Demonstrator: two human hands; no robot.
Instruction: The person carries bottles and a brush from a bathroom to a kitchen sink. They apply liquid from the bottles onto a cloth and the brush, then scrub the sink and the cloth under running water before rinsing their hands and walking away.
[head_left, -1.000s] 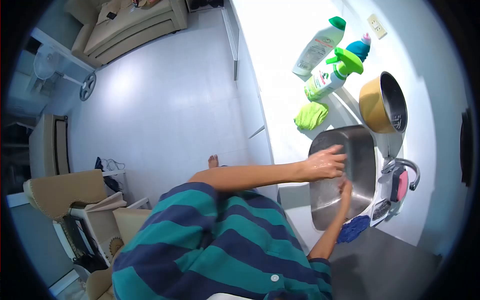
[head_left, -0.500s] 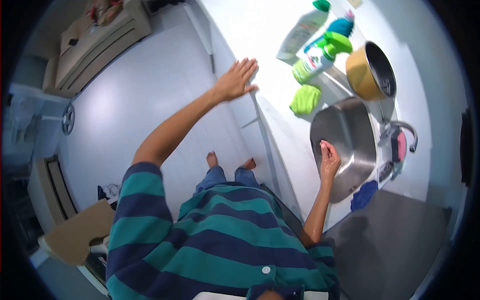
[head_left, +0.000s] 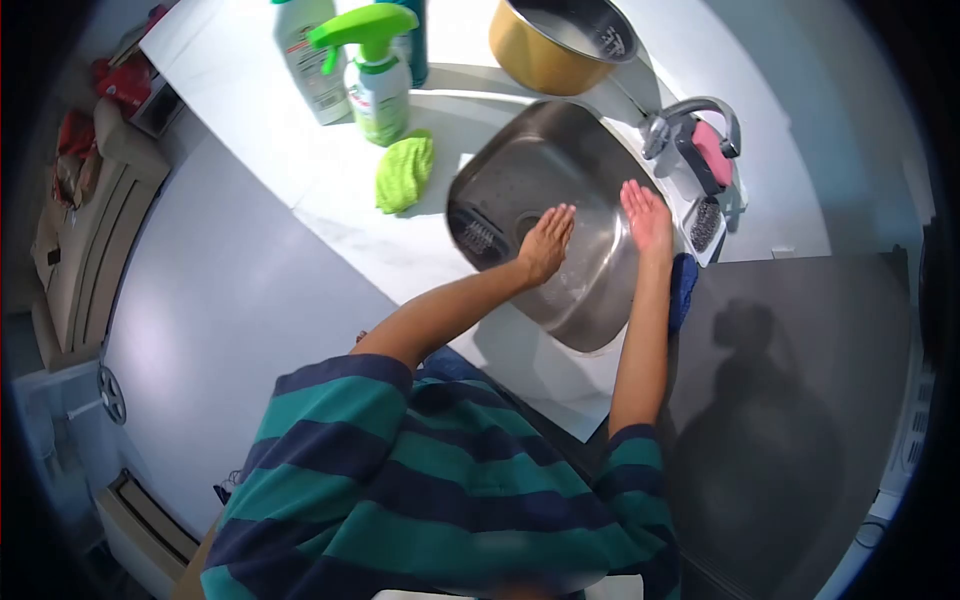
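My left hand (head_left: 547,241) is held flat over the steel sink (head_left: 500,165), fingers together and stretched out, holding nothing. My right hand (head_left: 647,215) hovers over the sink's right side, open with fingers straight, also with nothing in it. A dark scrubbing pad (head_left: 476,236) lies against the sink's left wall, apart from both hands. The tap (head_left: 690,110) arches over the sink's far right rim, a short way beyond my right hand.
On the white counter stand a green spray bottle (head_left: 375,75), a white bottle (head_left: 305,55) and a gold pot (head_left: 550,40). A green cloth (head_left: 403,172) lies left of the sink. A pink sponge (head_left: 712,152) and a brush (head_left: 703,222) sit by the tap.
My left hand came off the counter edge and moved over the sink. My right hand shifted to the sink's right side. The view swung around to face the sink.
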